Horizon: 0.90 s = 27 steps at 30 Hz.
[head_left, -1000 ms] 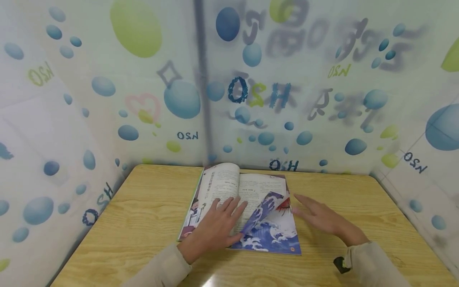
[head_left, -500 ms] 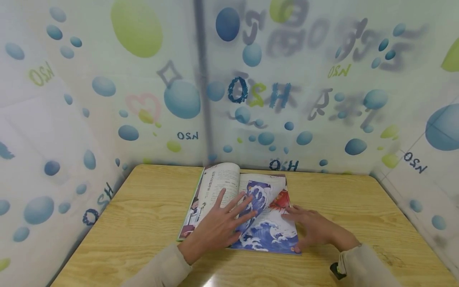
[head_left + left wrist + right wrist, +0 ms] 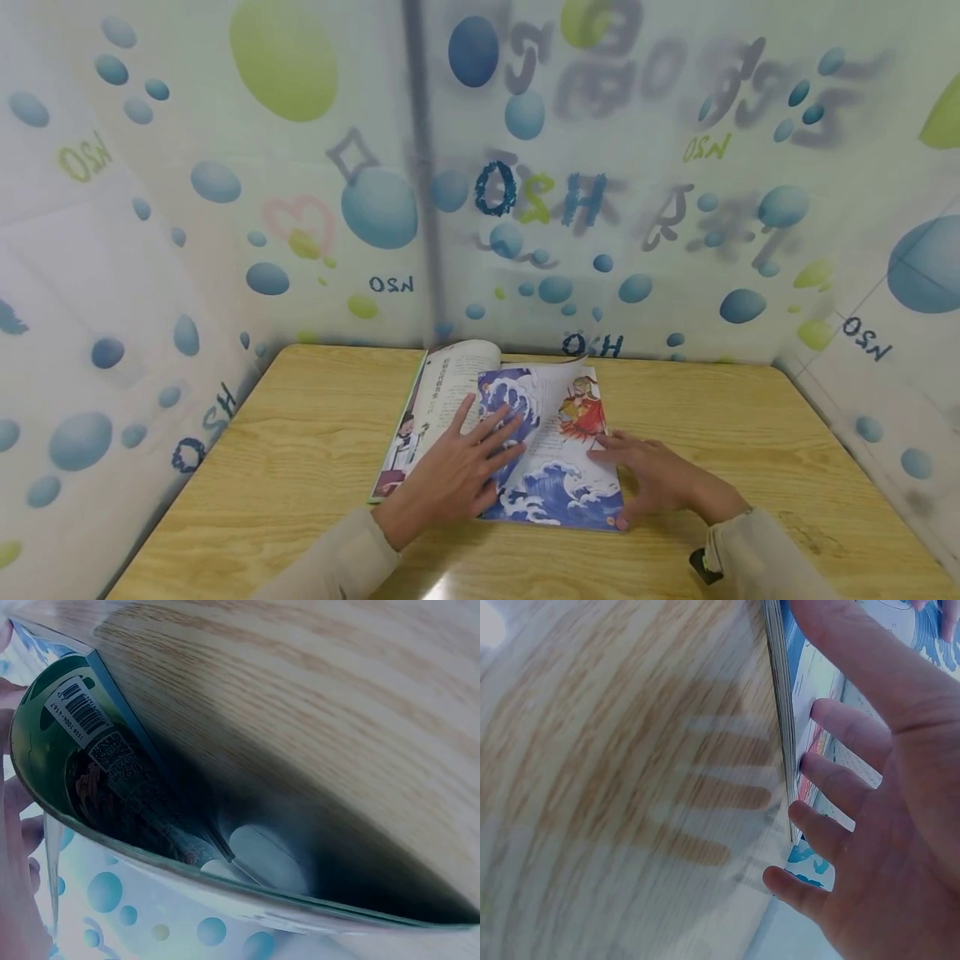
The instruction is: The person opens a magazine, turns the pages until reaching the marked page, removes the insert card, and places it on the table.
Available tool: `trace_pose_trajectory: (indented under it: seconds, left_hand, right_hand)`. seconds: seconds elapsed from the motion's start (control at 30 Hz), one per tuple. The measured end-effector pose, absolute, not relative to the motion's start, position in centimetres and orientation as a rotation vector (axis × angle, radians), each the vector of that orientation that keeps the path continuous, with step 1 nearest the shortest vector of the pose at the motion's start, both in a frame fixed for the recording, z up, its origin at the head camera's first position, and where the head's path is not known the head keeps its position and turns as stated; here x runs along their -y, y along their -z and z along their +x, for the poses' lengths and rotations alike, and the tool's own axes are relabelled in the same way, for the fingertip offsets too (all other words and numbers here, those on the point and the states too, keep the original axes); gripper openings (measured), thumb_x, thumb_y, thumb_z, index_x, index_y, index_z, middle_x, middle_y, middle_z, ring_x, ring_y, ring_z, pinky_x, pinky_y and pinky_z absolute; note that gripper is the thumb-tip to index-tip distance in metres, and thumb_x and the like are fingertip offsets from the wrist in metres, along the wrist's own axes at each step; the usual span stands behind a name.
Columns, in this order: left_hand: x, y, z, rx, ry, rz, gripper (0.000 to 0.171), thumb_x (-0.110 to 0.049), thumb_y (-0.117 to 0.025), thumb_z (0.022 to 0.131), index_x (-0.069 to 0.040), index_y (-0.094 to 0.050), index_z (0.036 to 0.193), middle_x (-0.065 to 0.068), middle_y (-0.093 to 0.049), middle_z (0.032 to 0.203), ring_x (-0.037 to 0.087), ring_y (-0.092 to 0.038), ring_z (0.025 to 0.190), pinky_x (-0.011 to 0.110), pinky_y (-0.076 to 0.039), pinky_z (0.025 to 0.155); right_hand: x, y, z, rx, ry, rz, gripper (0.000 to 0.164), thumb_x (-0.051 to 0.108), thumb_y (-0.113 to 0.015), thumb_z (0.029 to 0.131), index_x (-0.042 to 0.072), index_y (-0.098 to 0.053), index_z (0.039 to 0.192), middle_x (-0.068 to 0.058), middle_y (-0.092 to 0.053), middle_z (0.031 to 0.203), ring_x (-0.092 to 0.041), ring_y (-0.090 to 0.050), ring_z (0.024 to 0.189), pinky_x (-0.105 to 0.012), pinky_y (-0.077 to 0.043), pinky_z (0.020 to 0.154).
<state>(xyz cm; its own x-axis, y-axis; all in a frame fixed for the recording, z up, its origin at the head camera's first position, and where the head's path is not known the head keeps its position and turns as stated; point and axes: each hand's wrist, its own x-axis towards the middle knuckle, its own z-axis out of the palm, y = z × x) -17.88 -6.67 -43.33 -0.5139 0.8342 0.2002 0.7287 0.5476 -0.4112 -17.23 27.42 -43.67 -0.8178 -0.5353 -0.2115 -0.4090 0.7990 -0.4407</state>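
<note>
An open magazine (image 3: pixel 577 492) lies on the wooden table, its right page printed with blue waves and a red-robed figure. A wave-printed leaf (image 3: pixel 506 387) curves over towards the left page. Fingers spread, my left hand (image 3: pixel 453 479) rests on that leaf near the fold. My right hand (image 3: pixel 663 479) is at the magazine's right edge, thumb by the lower corner and fingertips touching the page. In the left wrist view the green back cover (image 3: pixel 45 727) bows up off the table, showing a barcode (image 3: pixel 81 712). The right wrist view has the loosely bent right hand (image 3: pixel 885 817) beside the page edges (image 3: pixel 781 712).
The wooden table (image 3: pixel 712 417) extends to both sides of the magazine. White curtains (image 3: pixel 637 142) with blue and green dots and lettering enclose it at the back and sides. A small dark object (image 3: pixel 705 567) hangs by the right sleeve.
The wave-printed leaf has swung from right to left, baring the red-robed figure. My right hand has moved left onto the page edge, and my left fingers have spread over the leaf.
</note>
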Motion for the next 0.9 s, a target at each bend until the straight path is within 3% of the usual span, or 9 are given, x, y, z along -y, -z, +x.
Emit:
trace_pose_trajectory:
  seconds: [0.2, 0.47, 0.67, 0.9]
  left_hand:
    - [6.79, 43.4, -17.91, 2.425, -0.353, -1.266, 0.056, -0.048, -0.048, 0.094, -0.027, -0.051, 0.146, 0.005, -0.031, 0.161, 0.028, -0.02, 0.15, 0.067, -0.009, 0.114]
    - [6.9, 43.49, -17.77, 2.477, -0.388, -1.141, 0.071, -0.068, -0.047, 0.09, -0.016, -0.057, 0.137, 0.013, -0.035, 0.158, 0.031, -0.02, 0.15, 0.068, -0.011, 0.114]
    - [6.97, 43.66, -17.64, 2.504, -0.37, -1.077, 0.071, -0.06, -0.052, 0.087, -0.01, -0.053, 0.137, 0.015, -0.036, 0.158, 0.031, -0.02, 0.15, 0.067, -0.012, 0.114]
    - [7.18, 43.79, -17.42, 2.555, -0.277, -1.103, 0.064, -0.053, -0.056, 0.088, -0.018, -0.054, 0.142, 0.007, -0.04, 0.156, 0.028, -0.028, 0.148, 0.07, -0.021, 0.11]
  right_hand:
    - [-27.11, 43.62, -17.24, -2.657, 0.549, -0.702, 0.097, 0.054, -0.087, 0.064, 0.013, -0.053, 0.145, -0.019, -0.036, 0.156, -0.05, -0.022, 0.144, -0.077, -0.015, 0.105]
    - [-27.04, 43.55, -17.21, -2.654, 0.549, -0.691, 0.097, 0.053, -0.087, 0.064, 0.012, -0.052, 0.145, -0.019, -0.036, 0.156, -0.05, -0.022, 0.144, -0.076, -0.015, 0.106]
    - [-27.09, 43.55, -17.21, -2.649, 0.555, -0.692, 0.098, 0.054, -0.087, 0.064, 0.012, -0.052, 0.145, -0.019, -0.035, 0.157, -0.051, -0.022, 0.144, -0.076, -0.016, 0.106]
    - [-27.25, 43.65, -17.25, -2.653, 0.556, -0.715, 0.098, 0.055, -0.087, 0.064, 0.011, -0.052, 0.145, -0.019, -0.035, 0.157, -0.051, -0.023, 0.143, -0.076, -0.016, 0.105]
